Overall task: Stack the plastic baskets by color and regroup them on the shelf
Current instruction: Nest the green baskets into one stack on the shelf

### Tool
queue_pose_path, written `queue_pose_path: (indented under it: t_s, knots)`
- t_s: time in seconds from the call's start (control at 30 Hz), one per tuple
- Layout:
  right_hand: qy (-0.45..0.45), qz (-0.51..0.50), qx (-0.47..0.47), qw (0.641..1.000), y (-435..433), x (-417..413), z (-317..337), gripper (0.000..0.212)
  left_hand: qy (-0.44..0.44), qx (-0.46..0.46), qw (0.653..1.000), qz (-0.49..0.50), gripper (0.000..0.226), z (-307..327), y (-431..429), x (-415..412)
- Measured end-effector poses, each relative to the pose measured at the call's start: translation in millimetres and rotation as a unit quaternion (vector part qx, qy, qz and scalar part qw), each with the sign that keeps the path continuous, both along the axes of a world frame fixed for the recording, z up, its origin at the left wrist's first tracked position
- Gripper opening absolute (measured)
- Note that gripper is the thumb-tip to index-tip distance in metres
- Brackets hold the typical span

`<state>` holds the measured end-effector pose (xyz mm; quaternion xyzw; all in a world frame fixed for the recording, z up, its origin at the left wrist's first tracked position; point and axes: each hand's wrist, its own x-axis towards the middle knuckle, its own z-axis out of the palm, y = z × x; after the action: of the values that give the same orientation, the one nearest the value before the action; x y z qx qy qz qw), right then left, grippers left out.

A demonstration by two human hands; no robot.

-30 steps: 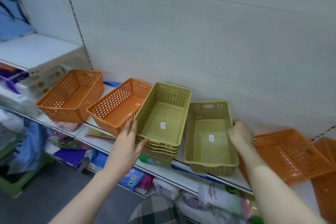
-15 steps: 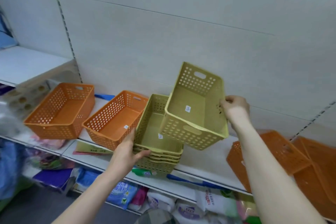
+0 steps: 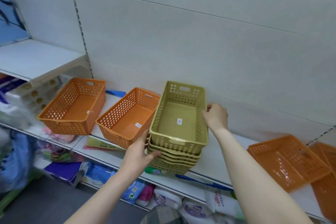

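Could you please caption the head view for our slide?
Right hand holds the top green basket on the green stack, left hand steadying it.

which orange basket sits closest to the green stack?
The second orange basket from the left, right beside the green stack; the far-left basket and the right-hand baskets stand apart.

Bare shelf (image 3: 211, 163) lay open between the green stack (image 3: 174, 158) and the right orange basket (image 3: 287, 162). The middle orange basket (image 3: 127, 118) crowded the stack's left.

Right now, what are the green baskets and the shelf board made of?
Green baskets: moulded plastic with a dull sheen, going by the hole grid, handle slot and thin nested rims. Shelf board: smooth white, likely painted metal or laminate; cannot tell which.
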<state>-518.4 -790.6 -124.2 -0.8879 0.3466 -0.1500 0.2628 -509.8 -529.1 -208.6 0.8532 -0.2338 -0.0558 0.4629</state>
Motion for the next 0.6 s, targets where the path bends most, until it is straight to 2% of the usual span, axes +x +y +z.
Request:
queue_pose_path:
  t_s: [0.1, 0.13, 0.2, 0.27, 0.37, 0.5, 0.6]
  knots:
    - [0.061, 0.018, -0.021, 0.998, 9.0, 2.2, -21.0, 0.014, -0.022, 0.009, 1.0, 0.001, 0.082, 1.4, -1.9, -2.5]
    - [0.078, 0.014, -0.021, 0.997, 10.5, 0.9, -28.5, 0.021, -0.027, 0.01, 1.0, -0.002, 0.084, 1.6, -2.3, -3.1]
    - [0.107, 0.017, 0.011, 0.994, 11.4, -3.5, -39.3, 0.032, -0.032, 0.008, 0.999, -0.012, 0.088, 1.1, -3.7, -4.3]
    - [0.11, 0.026, 0.067, 0.991, 10.0, -5.4, -43.3, 0.031, -0.028, 0.004, 1.0, -0.012, 0.087, -0.4, -5.1, -6.3]
    - [0.101, 0.042, 0.114, 0.987, 8.1, -5.6, -38.9, 0.032, -0.017, 0.001, 1.0, -0.001, 0.073, -5.7, -6.5, -8.3]
    - [0.1, 0.079, 0.119, 0.985, -0.3, -13.3, -35.2, 0.031, -0.004, 0.003, 1.0, 0.004, 0.061, -6.4, -10.0, -5.2]
    - [0.117, 0.069, 0.122, 0.983, -17.0, -22.2, -35.5, 0.031, 0.037, -0.007, 0.999, -0.027, 0.047, -5.5, -19.1, -3.4]
